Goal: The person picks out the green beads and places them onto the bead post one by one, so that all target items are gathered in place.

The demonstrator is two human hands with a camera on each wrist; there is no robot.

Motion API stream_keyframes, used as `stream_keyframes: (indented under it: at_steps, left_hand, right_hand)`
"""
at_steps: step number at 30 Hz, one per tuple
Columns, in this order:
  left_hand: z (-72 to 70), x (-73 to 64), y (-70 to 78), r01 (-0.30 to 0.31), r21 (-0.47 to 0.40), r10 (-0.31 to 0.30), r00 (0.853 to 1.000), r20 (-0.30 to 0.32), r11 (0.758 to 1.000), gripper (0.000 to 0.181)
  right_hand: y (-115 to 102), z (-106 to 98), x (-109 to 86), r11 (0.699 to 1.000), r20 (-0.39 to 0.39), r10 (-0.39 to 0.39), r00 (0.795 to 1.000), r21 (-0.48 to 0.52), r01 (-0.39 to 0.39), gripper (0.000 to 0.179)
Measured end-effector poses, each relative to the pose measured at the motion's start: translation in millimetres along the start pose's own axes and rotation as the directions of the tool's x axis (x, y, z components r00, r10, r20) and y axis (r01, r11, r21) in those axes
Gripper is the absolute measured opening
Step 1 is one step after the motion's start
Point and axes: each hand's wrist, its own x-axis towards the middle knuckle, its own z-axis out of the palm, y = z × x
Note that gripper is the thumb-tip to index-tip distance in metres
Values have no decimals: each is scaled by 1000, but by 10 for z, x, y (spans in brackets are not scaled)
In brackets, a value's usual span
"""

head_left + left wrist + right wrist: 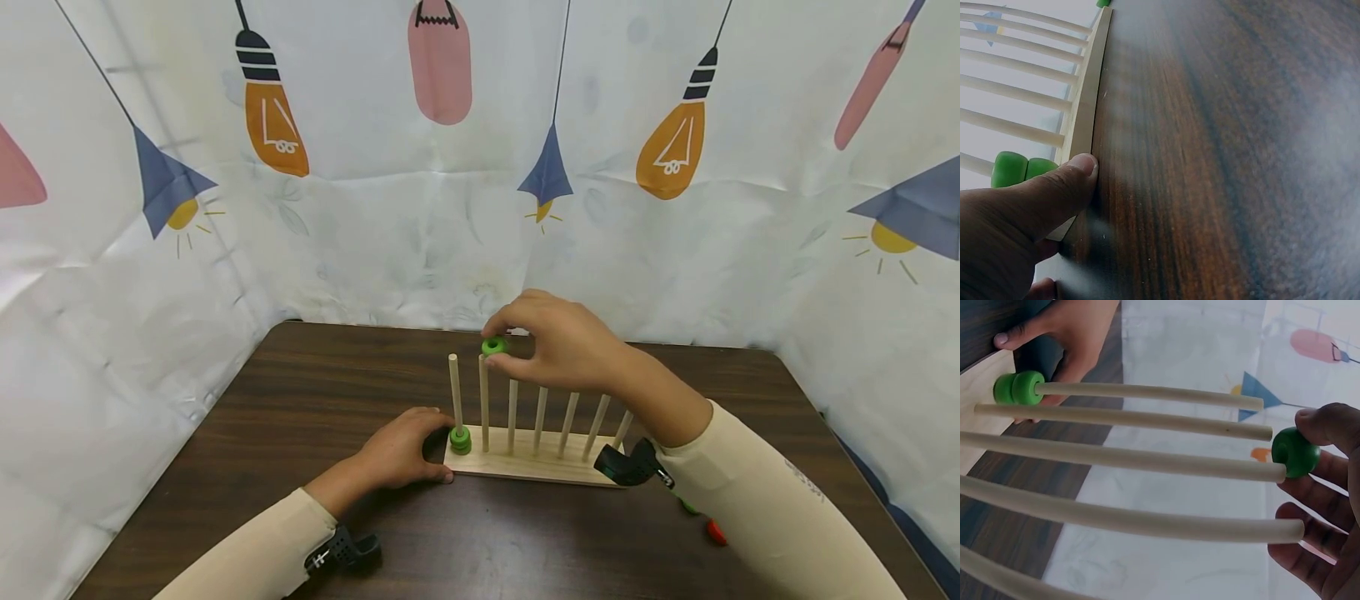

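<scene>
A wooden peg board [536, 468] with a row of several upright pegs stands on the table. Two green rings [461, 440] are stacked at the foot of its leftmost peg. My left hand [405, 448] grips the left end of the base; in the left wrist view the thumb [1079, 167] lies along the front edge. Between thumb and fingertips, my right hand [566, 346] pinches another green ring [1296, 453] at peg-top height. From the head view this ring [494, 347] is close to the top of the second peg from the left; whether it touches the peg I cannot tell.
Partly hidden by the right sleeve, a red piece [716, 532] and a green piece [687, 506] lie on the dark wood table [480, 542], right of the board. A patterned white curtain [360, 242] hangs behind the table and along its sides.
</scene>
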Motion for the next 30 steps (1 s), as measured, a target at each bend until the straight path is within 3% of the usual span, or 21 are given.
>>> stream_keyframes:
  at_steps: [30]
  left_hand:
    - [-7,3,-7,13,-20,-13,1000,7,1000,66]
  right_hand:
    - [-140,223,275,999,-32,-18,999,49,20,23]
